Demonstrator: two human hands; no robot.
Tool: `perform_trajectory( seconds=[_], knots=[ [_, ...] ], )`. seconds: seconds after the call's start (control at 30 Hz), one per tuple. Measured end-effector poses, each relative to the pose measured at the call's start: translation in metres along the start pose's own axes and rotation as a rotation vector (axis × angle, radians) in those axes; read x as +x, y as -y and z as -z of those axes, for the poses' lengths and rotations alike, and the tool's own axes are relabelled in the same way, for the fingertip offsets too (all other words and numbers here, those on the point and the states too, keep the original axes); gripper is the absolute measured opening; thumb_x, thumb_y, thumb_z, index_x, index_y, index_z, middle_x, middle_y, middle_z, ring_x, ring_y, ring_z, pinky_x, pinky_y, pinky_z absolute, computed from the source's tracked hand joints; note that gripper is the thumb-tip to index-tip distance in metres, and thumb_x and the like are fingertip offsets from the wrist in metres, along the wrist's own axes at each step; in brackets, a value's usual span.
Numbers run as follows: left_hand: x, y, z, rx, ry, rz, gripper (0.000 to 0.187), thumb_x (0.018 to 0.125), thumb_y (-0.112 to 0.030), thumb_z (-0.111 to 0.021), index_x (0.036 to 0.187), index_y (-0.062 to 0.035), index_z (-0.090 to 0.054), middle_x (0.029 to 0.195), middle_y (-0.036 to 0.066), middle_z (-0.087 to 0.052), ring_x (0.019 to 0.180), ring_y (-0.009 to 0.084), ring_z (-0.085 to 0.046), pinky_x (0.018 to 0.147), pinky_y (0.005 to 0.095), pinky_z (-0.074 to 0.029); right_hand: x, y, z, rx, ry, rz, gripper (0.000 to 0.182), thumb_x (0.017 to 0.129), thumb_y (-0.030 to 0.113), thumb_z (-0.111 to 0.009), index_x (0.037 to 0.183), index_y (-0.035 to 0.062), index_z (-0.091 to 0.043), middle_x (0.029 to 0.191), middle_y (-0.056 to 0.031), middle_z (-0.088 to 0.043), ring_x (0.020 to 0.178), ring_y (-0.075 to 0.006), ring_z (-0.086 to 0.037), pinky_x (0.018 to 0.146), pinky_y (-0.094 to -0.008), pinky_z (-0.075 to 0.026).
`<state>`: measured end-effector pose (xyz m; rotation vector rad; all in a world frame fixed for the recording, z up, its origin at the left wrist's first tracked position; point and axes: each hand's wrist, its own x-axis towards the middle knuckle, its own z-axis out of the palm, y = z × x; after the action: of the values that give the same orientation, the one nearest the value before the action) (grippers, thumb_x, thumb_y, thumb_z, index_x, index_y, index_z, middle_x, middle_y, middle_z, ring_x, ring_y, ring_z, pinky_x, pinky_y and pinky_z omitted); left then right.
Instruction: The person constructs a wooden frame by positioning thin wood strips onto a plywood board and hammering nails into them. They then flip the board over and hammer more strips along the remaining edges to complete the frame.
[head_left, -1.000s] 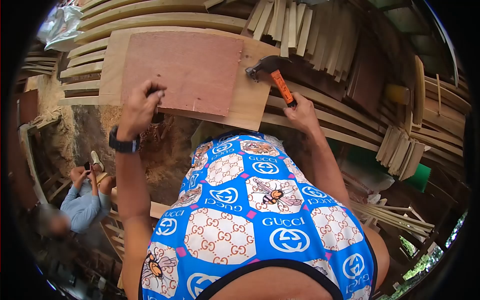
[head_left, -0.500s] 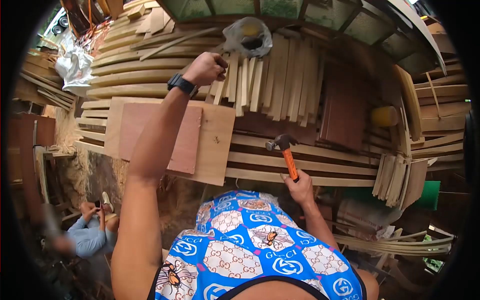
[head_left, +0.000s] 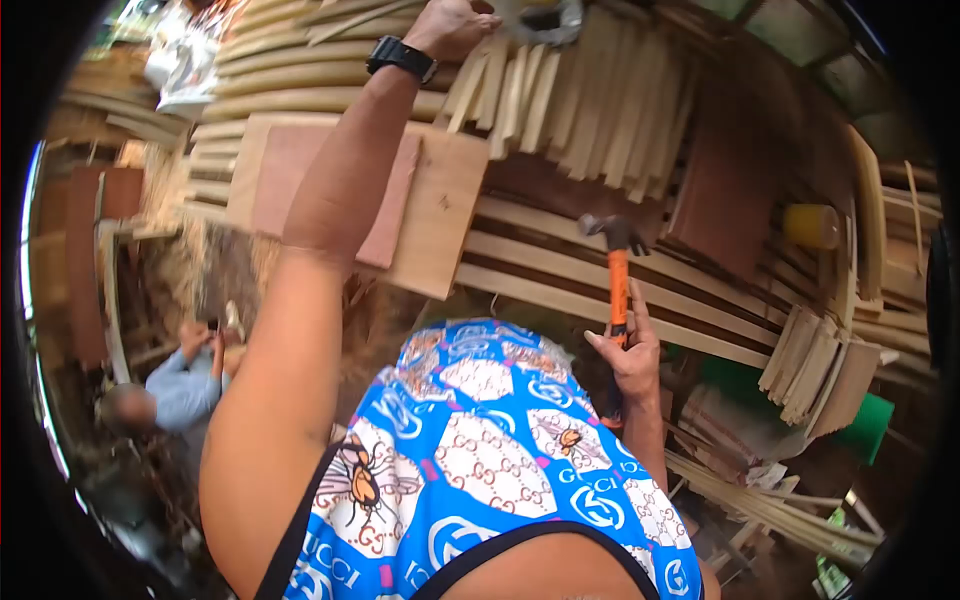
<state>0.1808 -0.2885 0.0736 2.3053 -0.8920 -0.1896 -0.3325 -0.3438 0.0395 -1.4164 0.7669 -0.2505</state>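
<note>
My left hand (head_left: 455, 28), with a black watch (head_left: 401, 60) on its wrist, reaches to the top edge of the head view. Its fingers are curled together beside the clear plastic bag (head_left: 553, 28), above the pale wooden slats; whatever they may hold cannot be made out. In my right hand (head_left: 634, 362) is a claw hammer (head_left: 617, 275) with an orange and black handle. The head points away from me, and the handle lies between thumb and fingers, one finger stretched along it. Below the hammer head run long wooden strips (head_left: 540, 235).
A plywood board (head_left: 455, 200) with a reddish panel (head_left: 405, 195) lies under my left forearm. Bundled short slats (head_left: 800, 365) stand at right, near a yellow container (head_left: 810, 226). At lower left sits another person (head_left: 185, 388) in a light blue top.
My left hand has gone farther forward, toward the plastic bag. The hammer has turned more upright, and the fingers of my right hand have loosened and stretched along its handle. The view has shifted.
</note>
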Motion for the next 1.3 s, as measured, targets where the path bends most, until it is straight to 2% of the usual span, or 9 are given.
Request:
perform_trajectory(
  seconds=[0.13, 0.23, 0.37, 0.43, 0.7, 0.83, 0.97, 1.13, 1.3],
  knots=[
    [-0.060, 0.101, 0.055, 0.205, -0.020, 0.078, 0.037, 0.098, -0.035, -0.070, 0.113, -0.0018, -0.077, 0.101, 0.017, -0.079, 0.096, 0.0299, -0.075, 0.087, 0.0400, -0.057, 0.024, 0.000, 0.021, 0.333, 0.396, -0.033, 0.020, 0.088, 0.010, -0.076, 0.101, 0.0030, -0.063, 0.080, -0.0038, -0.062, 0.070, -0.0094, -0.058, 0.067, -0.0275, -0.052],
    [-0.114, 0.182, 0.083, 0.278, -0.206, 0.157, 0.051, 0.094, -0.043, -0.070, 0.122, 0.0002, -0.073, 0.115, 0.024, -0.075, 0.110, 0.0374, -0.072, 0.096, 0.0419, -0.056, 0.055, 0.045, 0.002, 0.821, 0.775, 0.099, 0.031, 0.095, 0.014, -0.061, 0.121, 0.0017, -0.049, 0.093, -0.0200, -0.069, 0.073, -0.0261, -0.068, 0.072, -0.0371, -0.058],
    [-0.178, 0.251, 0.099, 0.618, -0.193, 0.346, 0.059, 0.094, -0.044, -0.068, 0.132, 0.0003, -0.067, 0.129, 0.025, -0.070, 0.123, 0.0427, -0.065, 0.106, 0.0464, -0.052, 0.082, 0.107, -0.018, 0.433, 0.904, 0.181, 0.037, 0.099, 0.016, -0.061, 0.129, -0.0018, -0.046, 0.108, -0.0313, -0.073, 0.098, -0.0407, -0.077, 0.087, -0.0443, -0.062],
    [-0.197, 0.267, 0.098, 0.582, -0.261, 0.502, 0.063, 0.093, -0.046, -0.067, 0.137, -0.0002, -0.064, 0.133, 0.027, -0.067, 0.126, 0.0435, -0.063, 0.108, 0.0472, -0.050, 0.101, 0.123, -0.025, -0.311, 0.699, 0.122, 0.030, 0.101, 0.008, -0.056, 0.127, -0.0040, -0.049, 0.089, -0.0226, -0.077, 0.092, -0.0340, -0.079, 0.084, -0.0383, -0.063],
    [-0.244, 0.331, 0.073, 0.439, -0.356, 0.770, 0.082, 0.090, -0.064, -0.065, 0.150, -0.0087, -0.055, 0.149, 0.028, -0.056, 0.140, 0.0433, -0.052, 0.116, 0.0492, -0.043, 0.151, 0.136, -0.067, -0.554, 0.483, 0.932, 0.020, 0.086, 0.019, -0.085, 0.091, 0.0054, -0.071, 0.074, -0.0034, -0.064, 0.071, -0.0164, -0.067, 0.066, -0.0306, -0.056],
    [-0.250, 0.266, 0.054, 0.392, -0.416, 0.559, 0.065, 0.092, -0.064, -0.063, 0.129, -0.0117, -0.072, 0.136, 0.020, -0.069, 0.130, 0.0413, -0.061, 0.111, 0.0491, -0.047, 0.141, 0.099, -0.107, 0.330, 0.548, 0.461, 0.024, 0.089, 0.018, -0.085, 0.095, 0.0032, -0.067, 0.079, -0.0036, -0.067, 0.072, -0.0135, -0.066, 0.066, -0.0284, -0.056],
    [-0.245, 0.303, 0.010, 0.407, -0.640, 0.201, 0.051, 0.093, -0.058, -0.066, 0.116, -0.0148, -0.081, 0.127, 0.016, -0.074, 0.118, 0.0403, -0.067, 0.105, 0.0478, -0.051, 0.118, 0.099, -0.137, -0.244, 0.614, 0.702, 0.016, 0.099, 0.013, -0.072, 0.103, -0.0009, -0.065, 0.076, -0.0039, -0.065, 0.062, -0.0107, -0.064, 0.057, -0.0244, -0.052],
    [-0.235, 0.275, -0.018, 0.514, -0.659, 0.019, 0.036, 0.091, -0.048, -0.075, 0.107, -0.0175, -0.084, 0.120, 0.005, -0.078, 0.121, 0.0297, -0.069, 0.101, 0.0421, -0.055, 0.145, 0.083, -0.159, -0.433, 0.587, 0.362, 0.027, 0.094, 0.025, -0.080, 0.091, 0.0039, -0.063, 0.068, -0.0015, -0.060, 0.063, -0.0112, -0.057, 0.057, -0.0323, -0.047],
    [-0.221, 0.210, -0.041, 0.354, -0.839, 0.208, 0.024, 0.077, -0.038, -0.087, 0.086, -0.0156, -0.084, 0.107, 0.004, -0.080, 0.112, 0.0252, -0.069, 0.102, 0.0421, -0.050, 0.169, 0.076, -0.167, -0.813, 0.385, 0.284, 0.040, 0.093, 0.039, -0.080, 0.091, 0.0022, -0.063, 0.068, -0.0079, -0.061, 0.063, -0.0184, -0.059, 0.063, -0.0393, -0.050]
  ],
)
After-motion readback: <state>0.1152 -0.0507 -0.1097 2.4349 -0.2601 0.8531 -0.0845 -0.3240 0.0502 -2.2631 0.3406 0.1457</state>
